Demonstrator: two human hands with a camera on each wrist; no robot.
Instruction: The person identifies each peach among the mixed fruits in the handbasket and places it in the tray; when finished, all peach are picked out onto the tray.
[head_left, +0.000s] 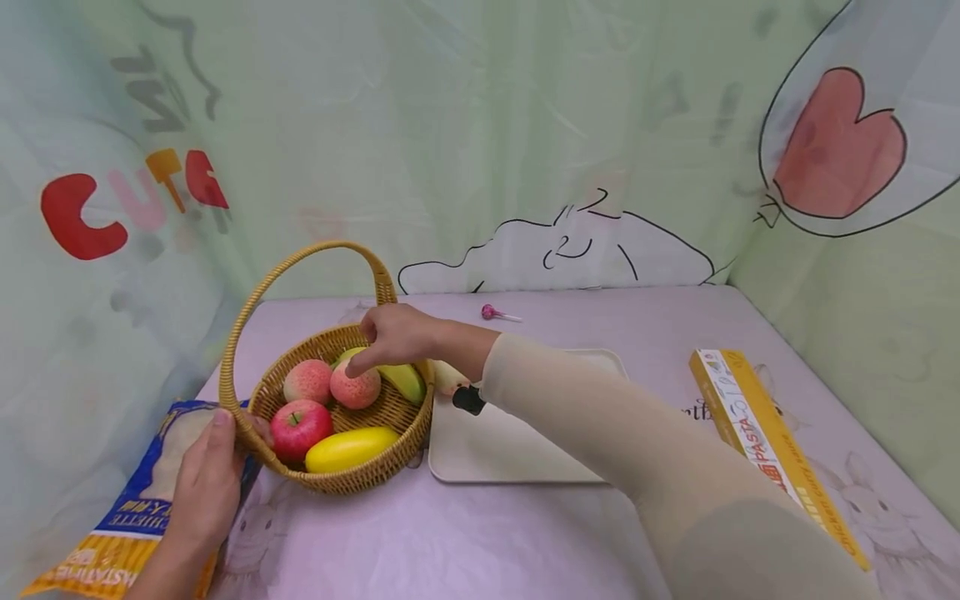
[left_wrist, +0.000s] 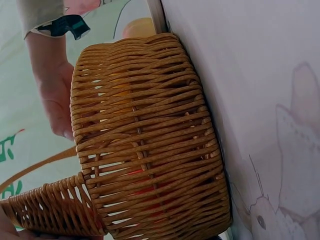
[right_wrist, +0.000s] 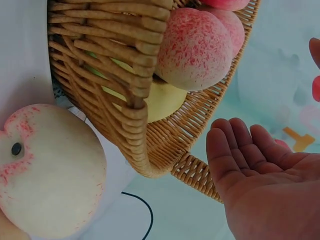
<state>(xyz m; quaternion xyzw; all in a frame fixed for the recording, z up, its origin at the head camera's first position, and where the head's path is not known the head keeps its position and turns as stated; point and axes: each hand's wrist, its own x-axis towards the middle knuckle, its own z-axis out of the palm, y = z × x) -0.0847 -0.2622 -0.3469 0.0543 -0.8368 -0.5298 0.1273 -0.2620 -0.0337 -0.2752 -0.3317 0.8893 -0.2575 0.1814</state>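
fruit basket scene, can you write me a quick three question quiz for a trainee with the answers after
1. True or false: the right hand is empty.
2. In the head view, the pasta box lies: a) left of the tray; b) right of the tray; c) on the tray.
3. What does the left hand grip?

Key:
1. True; the right wrist view shows its fingers apart from the fruit.
2. b
3. The wicker basket, near one end of its handle.
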